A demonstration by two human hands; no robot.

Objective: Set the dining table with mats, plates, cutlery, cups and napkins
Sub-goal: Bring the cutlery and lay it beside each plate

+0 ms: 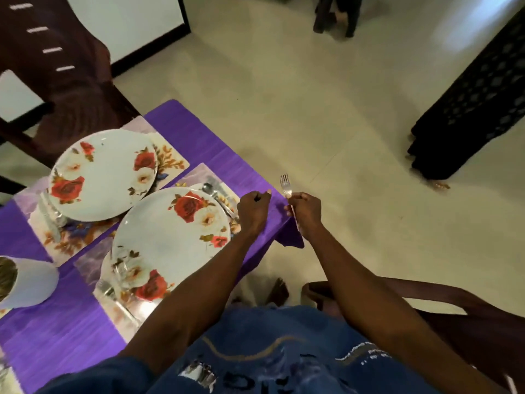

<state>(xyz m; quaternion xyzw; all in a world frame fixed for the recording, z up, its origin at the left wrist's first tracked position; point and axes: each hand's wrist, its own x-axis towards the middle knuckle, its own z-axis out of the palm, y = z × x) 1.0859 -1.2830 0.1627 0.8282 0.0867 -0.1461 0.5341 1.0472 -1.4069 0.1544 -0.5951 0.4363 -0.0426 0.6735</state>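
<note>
Cup point(27, 282) sits at the far left edge of the worktop point(56, 342), white, on the purple cloth point(250, 177) that covers it. Next over are two floral mats side by side, each with a white rose-print plate on it: the far plate point(102, 174) on the far mat point(167, 155), and the near plate point(170, 240) on the near mat point(119, 314). There's cutlery tucked beside both plates, and a spoon point(208, 189) lies just past the near plate's far rim, though it's all pretty blurry. The left hand point(252, 213) is over the right end of the near mat, fingers curled up tight, can't really tell if it's pinching anything. Just beside it, over the worktop's corner, the right hand point(305, 211) grips a fork point(286, 186) by the handle, tines pointing up and away. A dark wooden chair point(426, 302) is at the right.
</note>
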